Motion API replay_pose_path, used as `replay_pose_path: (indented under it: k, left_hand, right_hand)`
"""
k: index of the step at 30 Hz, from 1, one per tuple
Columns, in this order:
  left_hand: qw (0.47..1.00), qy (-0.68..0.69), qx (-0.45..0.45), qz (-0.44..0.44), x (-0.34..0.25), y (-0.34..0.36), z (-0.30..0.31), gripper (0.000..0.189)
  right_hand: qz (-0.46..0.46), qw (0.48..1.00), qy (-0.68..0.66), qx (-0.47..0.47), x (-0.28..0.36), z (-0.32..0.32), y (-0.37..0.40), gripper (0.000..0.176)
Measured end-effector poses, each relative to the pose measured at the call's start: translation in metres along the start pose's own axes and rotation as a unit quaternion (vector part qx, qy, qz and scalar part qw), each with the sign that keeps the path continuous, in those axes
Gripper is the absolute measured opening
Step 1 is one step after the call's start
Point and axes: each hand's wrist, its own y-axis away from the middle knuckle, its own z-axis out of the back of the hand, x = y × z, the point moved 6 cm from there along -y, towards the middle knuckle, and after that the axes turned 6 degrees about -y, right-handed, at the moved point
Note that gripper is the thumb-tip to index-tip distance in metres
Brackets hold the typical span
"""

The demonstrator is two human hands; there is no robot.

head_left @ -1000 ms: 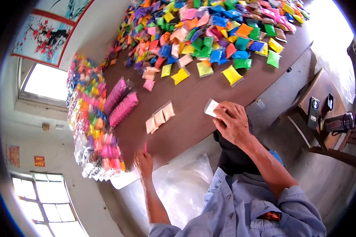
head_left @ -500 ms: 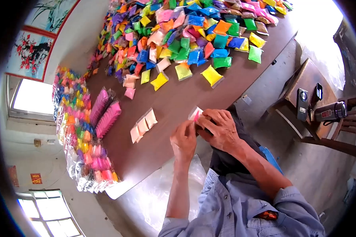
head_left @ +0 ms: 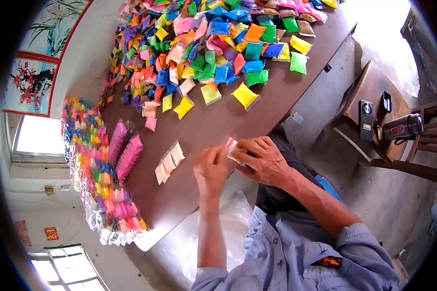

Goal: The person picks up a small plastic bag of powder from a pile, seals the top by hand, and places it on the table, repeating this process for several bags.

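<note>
Between my two hands, above the table's near edge, is a small clear plastic bag [head_left: 231, 144] with a pinkish-red strip along its top. My right hand [head_left: 263, 161] is closed on the bag's right side, fingers bent over it. My left hand [head_left: 210, 169] is closed at the bag's left edge; its fingertips are slightly blurred and partly hidden. To the left of my hands, a short row of pale peach packets [head_left: 169, 163] lies flat on the brown table [head_left: 199, 128].
A large heap of colourful packets [head_left: 213, 53] covers the table's far side. Bundled pink packets [head_left: 129, 157] and long bags of mixed packets [head_left: 104, 179] line the left edge. On the right, a wooden stool [head_left: 374, 92] bears a dark flask [head_left: 403, 127] and a phone-like device [head_left: 366, 120].
My left hand has shifted left, slightly away from my right hand, and more of the small bag shows between them. The whole view has shifted slightly.
</note>
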Motion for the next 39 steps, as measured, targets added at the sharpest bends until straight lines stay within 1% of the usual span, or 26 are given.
replay_pose_path:
  k: [4, 6, 7, 9, 10, 12, 14, 16, 18, 19, 21, 22, 24, 25, 27, 28, 30, 31, 33, 35, 37, 39]
  left_hand:
    - [0.999, -0.032, 0.027, 0.0, 0.007, -0.009, -0.018, 0.013]
    - [0.998, 0.011, 0.042, 0.053, 0.023, -0.014, -0.024, 0.014]
    - [0.998, 0.011, 0.041, 0.051, 0.028, -0.016, -0.025, 0.014]
    - [0.999, -0.019, 0.005, 0.026, 0.03, -0.02, -0.019, 0.014]
    - [0.999, -0.019, 0.005, 0.025, 0.029, -0.019, -0.016, 0.014]
    - [0.997, 0.025, -0.01, 0.074, 0.028, -0.013, -0.007, 0.014]
    - [0.997, 0.028, -0.006, 0.074, 0.02, 0.002, -0.005, 0.014]
    - [0.997, 0.028, -0.006, 0.075, 0.015, 0.017, -0.006, 0.015]
    - [0.997, 0.044, -0.035, 0.061, 0.014, 0.029, -0.01, 0.016]
    - [0.996, 0.046, -0.035, 0.064, 0.022, 0.031, -0.013, 0.016]
    - [0.994, -0.012, -0.027, 0.105, 0.042, 0.03, -0.013, 0.017]
    - [0.994, -0.012, -0.029, 0.107, 0.044, 0.027, -0.011, 0.017]
    - [0.994, -0.008, -0.044, 0.099, 0.043, 0.024, -0.004, 0.007]
    - [0.994, -0.007, -0.043, 0.099, 0.039, 0.026, -0.001, 0.007]
    - [0.99, 0.038, -0.048, 0.125, 0.032, 0.032, 0.003, 0.016]
    - [0.99, 0.039, -0.046, 0.127, 0.027, 0.036, 0.001, 0.016]
    - [0.99, 0.087, -0.052, 0.097, 0.013, 0.043, -0.004, 0.015]
    - [0.99, 0.086, -0.056, 0.099, 0.016, 0.044, -0.005, 0.015]
    - [0.995, 0.043, -0.068, 0.067, 0.019, 0.041, -0.01, 0.007]
    - [0.994, 0.03, -0.069, 0.074, 0.027, 0.035, -0.01, 0.007]
    - [0.994, -0.019, -0.071, 0.075, 0.033, 0.03, -0.008, 0.007]
    - [0.994, -0.01, -0.072, 0.086, 0.036, 0.029, -0.003, 0.01]
  right_hand:
    - [0.013, 1.0, 0.002, -0.004, -0.002, -0.004, 0.0, 0.041]
    - [0.015, 1.0, 0.0, -0.002, -0.001, -0.001, 0.0, 0.042]
    - [0.018, 1.0, -0.006, 0.001, 0.0, 0.0, -0.001, 0.042]
    - [0.018, 1.0, -0.007, 0.003, 0.001, 0.002, -0.001, 0.043]
    - [0.018, 1.0, -0.009, 0.005, 0.002, 0.002, -0.001, 0.044]
    - [0.016, 1.0, -0.009, 0.006, 0.003, 0.005, -0.001, 0.045]
    - [0.015, 1.0, -0.011, 0.009, 0.002, 0.004, 0.001, 0.045]
    - [0.021, 1.0, -0.005, -0.008, 0.002, 0.002, 0.0, 0.044]
    - [0.019, 1.0, -0.012, -0.008, 0.002, 0.001, 0.0, 0.044]
    - [0.016, 1.0, -0.017, -0.009, 0.002, 0.001, 0.001, 0.043]
    - [0.01, 1.0, -0.009, 0.0, 0.004, 0.001, 0.002, 0.042]
    - [0.005, 1.0, -0.001, 0.004, 0.004, 0.0, 0.001, 0.041]
    - [0.004, 1.0, 0.002, 0.002, 0.004, -0.001, 0.001, 0.039]
    - [0.0, 1.0, 0.005, -0.001, 0.003, -0.001, 0.002, 0.038]
    - [-0.006, 1.0, -0.005, -0.012, 0.003, 0.001, 0.001, 0.036]
    - [-0.008, 1.0, -0.019, -0.023, 0.003, 0.003, 0.001, 0.034]
    - [-0.001, 0.999, -0.014, -0.029, 0.0, -0.002, 0.004, 0.034]
    - [0.007, 0.999, -0.007, -0.038, -0.001, -0.003, 0.004, 0.033]
    - [0.012, 0.999, -0.003, -0.037, -0.001, -0.006, 0.004, 0.032]
    - [0.015, 0.999, 0.006, -0.037, 0.0, -0.002, 0.003, 0.032]
    - [0.008, 1.0, 0.01, -0.024, 0.0, -0.003, 0.001, 0.031]
    - [0.016, 0.999, 0.011, -0.028, 0.0, -0.003, 0.001, 0.031]
